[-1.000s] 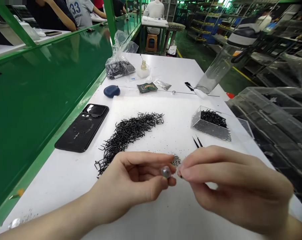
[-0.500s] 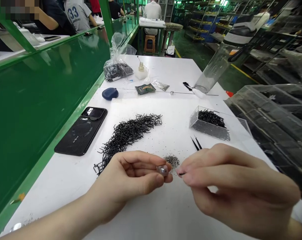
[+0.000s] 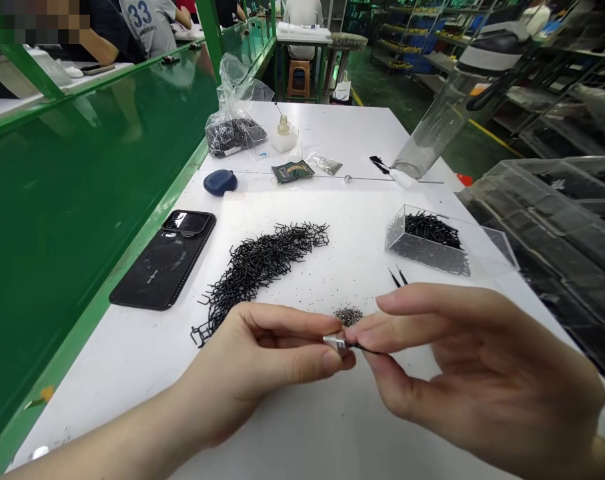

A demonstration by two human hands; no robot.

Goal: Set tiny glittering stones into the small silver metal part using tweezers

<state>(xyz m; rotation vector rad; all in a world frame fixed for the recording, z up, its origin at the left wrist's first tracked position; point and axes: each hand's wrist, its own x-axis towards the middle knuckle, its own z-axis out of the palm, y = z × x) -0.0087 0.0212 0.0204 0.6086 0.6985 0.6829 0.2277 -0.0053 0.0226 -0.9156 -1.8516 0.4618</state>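
Over the white tabletop, the right hand pinches a thin black piece between thumb and fingers, while the left hand clamps a silvery piece between thumb and fingertips. The hands come together there; whether the black tip sits inside the silvery piece or only against it cannot be told.

The silvery piece looks hard, light and smooth enough to slip, so a grip around its sides suits it, leaving the end facing the right hand free. The black piece is probably light and fairly stiff but easily bent; best pinched near its tip.

As for writing, a co-worker's grey shirt reads "33" above "ANNIVERSARY". The mark on the black phone case and the print on the dark green packet are too small to read.
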